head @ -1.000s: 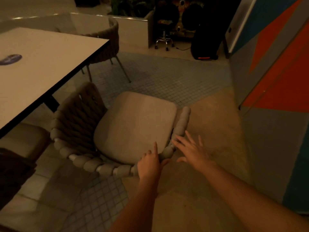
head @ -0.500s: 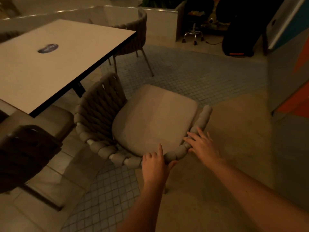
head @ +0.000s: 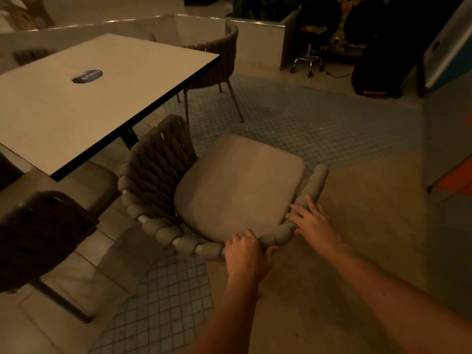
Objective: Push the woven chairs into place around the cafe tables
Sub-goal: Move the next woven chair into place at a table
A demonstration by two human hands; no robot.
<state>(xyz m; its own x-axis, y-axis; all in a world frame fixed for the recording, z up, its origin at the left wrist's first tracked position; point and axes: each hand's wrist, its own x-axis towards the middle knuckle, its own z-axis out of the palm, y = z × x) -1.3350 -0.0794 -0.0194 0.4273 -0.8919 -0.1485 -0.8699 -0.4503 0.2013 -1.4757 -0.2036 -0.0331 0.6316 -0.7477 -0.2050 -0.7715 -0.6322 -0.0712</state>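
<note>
A: Largest item?
B: Bench, pale square top, dark edge, one dark oval sticker near its middle.

A: Next?
B: Woven chair, pale seat cushion, rope-wrapped rim. It stands on the floor just off the bench's near corner, turned sideways to it, one woven side facing the bench edge.

A: Other seating?
B: Second woven chair tucked at the bench's far side; a dark chair at lower left, blurred.

A: Hands?
B: Left hand, fingers clenched over the rim, thumb underneath, grasping it. Right hand, fingers straight and spread, lying on the rim further along, not closed round it.
</note>
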